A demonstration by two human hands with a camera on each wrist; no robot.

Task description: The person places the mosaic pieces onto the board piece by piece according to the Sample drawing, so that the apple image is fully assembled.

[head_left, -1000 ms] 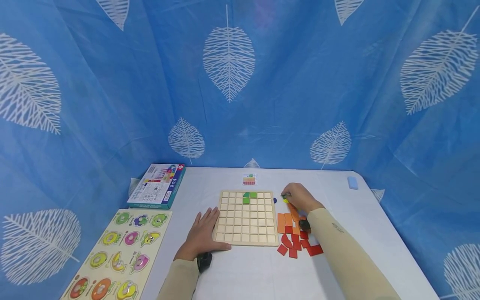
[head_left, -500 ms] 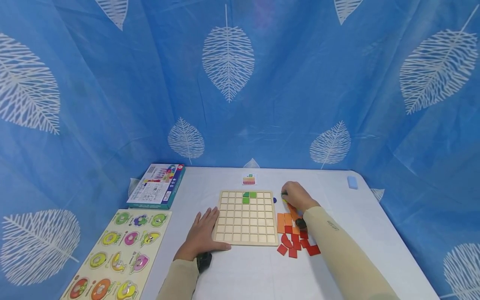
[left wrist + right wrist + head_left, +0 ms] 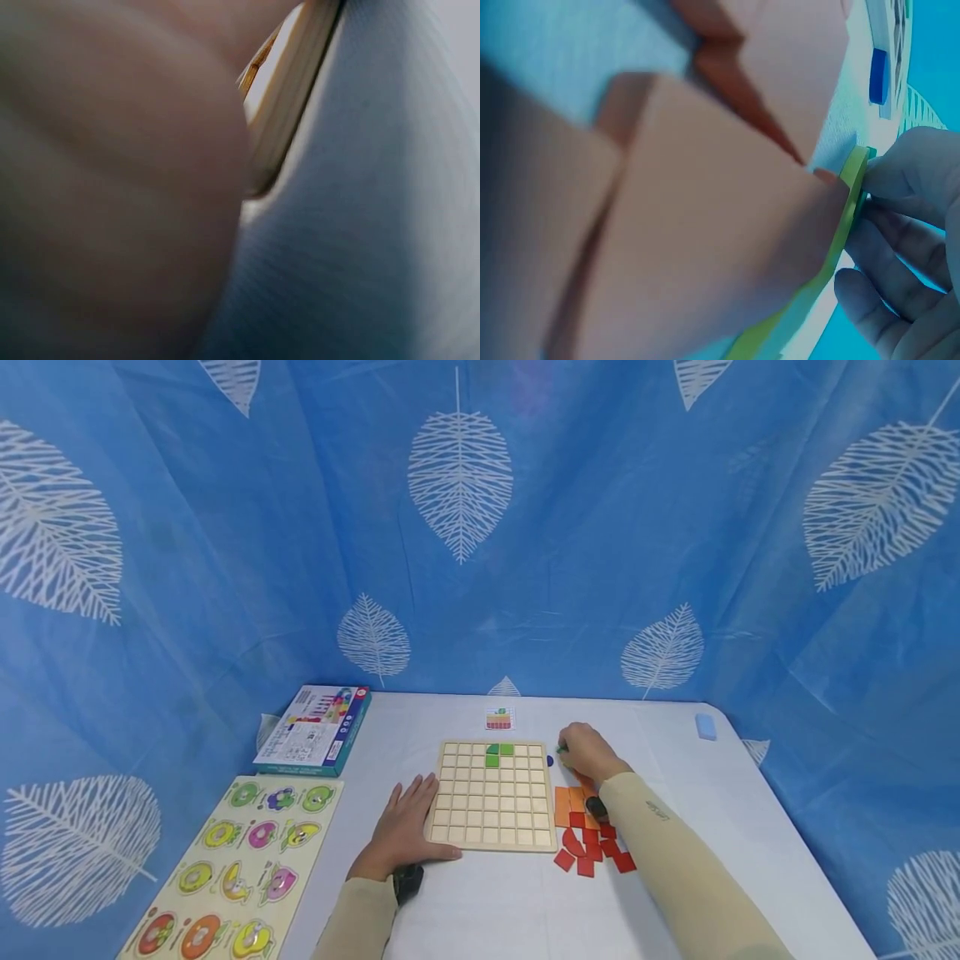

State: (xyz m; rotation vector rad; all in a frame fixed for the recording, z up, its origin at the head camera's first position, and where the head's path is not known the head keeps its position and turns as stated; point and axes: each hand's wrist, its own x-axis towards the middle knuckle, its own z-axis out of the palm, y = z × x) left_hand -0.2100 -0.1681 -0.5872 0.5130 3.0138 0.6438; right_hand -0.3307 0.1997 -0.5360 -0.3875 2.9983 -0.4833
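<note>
A: Where is the green piece [image 3: 871, 152] in relation to the right hand [image 3: 590, 750]?
B: At the tips of its fingers [image 3: 889, 171]. The thumb and fingertips pinch it by the edge, so the gap between them is narrow, just the piece's thickness. Much of the piece is hidden behind them.

A: What lies up against it?
B: A yellow piece [image 3: 854, 161], on the side facing away from the palm. Whether the fingertips also touch that one, nobody could tell from here.

A: And in the head view?
B: The right hand is at the far end of the loose pieces, off the right side of the gridded wooden board [image 3: 491, 814]. A small blue piece [image 3: 550, 761] lies between the hand and the board. The orange pieces [image 3: 562, 806] sit nearer the person, under and beside the wrist, with the red pieces [image 3: 587, 846] nearer again on the table [image 3: 495, 910].

A: The left hand [image 3: 405, 827]?
B: Spread wide at the board's left edge, its thumb along the near corner, pinching nothing.
</note>
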